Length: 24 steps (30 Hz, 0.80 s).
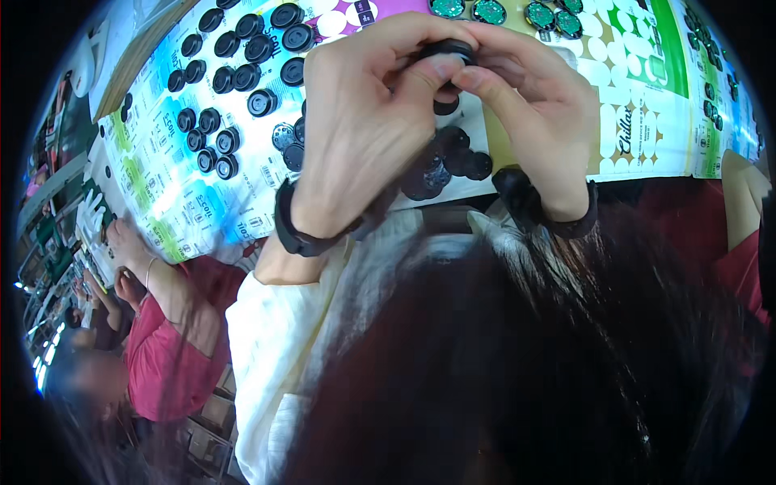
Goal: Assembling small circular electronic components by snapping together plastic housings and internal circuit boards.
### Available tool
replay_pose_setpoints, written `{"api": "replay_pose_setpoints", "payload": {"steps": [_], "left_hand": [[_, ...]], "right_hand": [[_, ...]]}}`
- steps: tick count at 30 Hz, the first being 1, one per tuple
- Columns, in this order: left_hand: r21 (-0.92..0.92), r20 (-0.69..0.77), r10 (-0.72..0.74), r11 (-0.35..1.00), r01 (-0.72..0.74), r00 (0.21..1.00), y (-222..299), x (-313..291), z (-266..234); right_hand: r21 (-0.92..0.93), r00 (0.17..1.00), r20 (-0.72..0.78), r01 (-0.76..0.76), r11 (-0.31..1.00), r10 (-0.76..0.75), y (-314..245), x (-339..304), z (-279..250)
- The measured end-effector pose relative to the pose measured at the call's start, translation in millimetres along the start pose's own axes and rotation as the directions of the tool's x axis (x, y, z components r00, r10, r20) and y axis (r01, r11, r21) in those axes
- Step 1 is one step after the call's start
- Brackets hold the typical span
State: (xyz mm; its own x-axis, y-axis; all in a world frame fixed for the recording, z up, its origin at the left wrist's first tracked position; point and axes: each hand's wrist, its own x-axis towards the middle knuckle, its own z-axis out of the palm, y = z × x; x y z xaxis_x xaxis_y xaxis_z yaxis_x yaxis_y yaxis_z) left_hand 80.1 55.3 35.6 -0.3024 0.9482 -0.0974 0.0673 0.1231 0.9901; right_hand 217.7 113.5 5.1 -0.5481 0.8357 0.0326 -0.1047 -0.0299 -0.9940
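Note:
Raised over the table, both my hands meet around a black round disc-like part. My left hand pinches it from the left, thumb pressed on its near edge. From the other side my right hand closes on it with thumb and fingers. Much of the part is hidden by the fingers, so its exact kind cannot be made out. Under my hands lie several dark round pieces, partly in shadow. To the left, several black round cap-like parts with ringed tops stand in loose groups.
Printed sheets cover the table. Round parts with green speckled faces lie at the far edge, with more dark pieces far right. A co-worker in a red shirt sits at left; another person's arm shows at right.

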Motion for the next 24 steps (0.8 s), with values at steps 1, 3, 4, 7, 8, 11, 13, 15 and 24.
{"api": "replay_pose_setpoints", "payload": {"steps": [1, 3, 4, 7, 8, 11, 13, 15, 24], "left_hand": [[0.048, 0.025, -0.051, 0.998, 0.05, 0.998, -1, 6, -5], [0.148, 0.068, -0.161, 0.978, 0.15, 0.985, -7, 23, -15], [0.357, 0.062, -0.082, 0.933, 0.054, 0.995, -6, 28, -18], [0.741, 0.109, 0.133, 0.65, -0.169, 0.985, -5, 42, -29], [0.761, 0.126, 0.191, 0.611, -0.219, 0.973, -24, 52, -32], [0.826, 0.228, 0.38, 0.412, -0.385, 0.896, -44, 46, -36], [0.854, 0.299, 0.407, 0.29, -0.433, 0.863, -49, 47, -33], [0.881, 0.306, 0.357, 0.246, -0.405, 0.883, -39, 47, -27], [0.834, 0.238, 0.28, 0.433, -0.343, 0.93, -35, 87, 8]], "right_hand": [[-0.018, 1.0, -0.006, -0.01, 1.0, 0.01, -1, 3, 1], [-0.392, 0.993, 0.072, 0.115, 0.913, -0.094, 6, 9, -4], [-0.556, 0.983, 0.123, 0.179, 0.812, -0.133, 9, 11, -6], [-0.739, 0.963, 0.269, 0.217, 0.638, -0.017, 7, 10, -5], [-0.772, 0.953, 0.303, 0.247, 0.586, -0.003, 10, 9, -6], [-0.767, 0.904, 0.427, 0.377, 0.52, -0.024, 15, 11, -3], [-0.768, 0.882, 0.47, 0.429, 0.475, -0.036, 18, 11, -5], [-0.754, 0.859, 0.509, 0.47, 0.46, -0.044, 20, 13, -4], [-0.744, 0.841, 0.541, 0.483, 0.461, -0.008, 17, 14, -8]]}}
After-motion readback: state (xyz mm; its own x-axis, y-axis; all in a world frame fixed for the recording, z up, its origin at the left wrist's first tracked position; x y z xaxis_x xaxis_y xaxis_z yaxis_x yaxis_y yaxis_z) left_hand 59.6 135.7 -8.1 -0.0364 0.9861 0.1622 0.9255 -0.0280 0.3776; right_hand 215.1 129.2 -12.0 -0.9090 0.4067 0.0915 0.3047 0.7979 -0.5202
